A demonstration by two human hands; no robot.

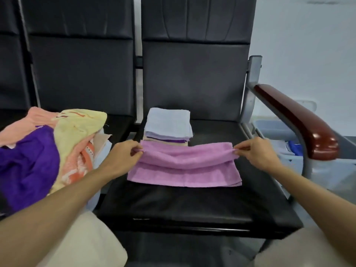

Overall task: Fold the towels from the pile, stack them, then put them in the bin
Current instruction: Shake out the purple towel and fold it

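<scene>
A pink towel (185, 166) lies across the black seat (192, 205), its far half lifted and folded toward me. My left hand (123, 157) pinches the towel's far left corner. My right hand (258, 153) pinches the far right corner. Just behind the pink towel stands a stack of folded towels (167, 124) with a light blue one on top. On the seat to the left lies the pile of unfolded towels (48, 149), purple, yellow, peach and orange-patterned. The translucent bin (273, 130) stands on the floor to the right, beyond the armrest.
A red-brown armrest (300, 122) on a grey metal frame runs along the seat's right side. Black seat backs rise behind both seats. My knees in light trousers show at the bottom edge. The bin holds some blue and white things.
</scene>
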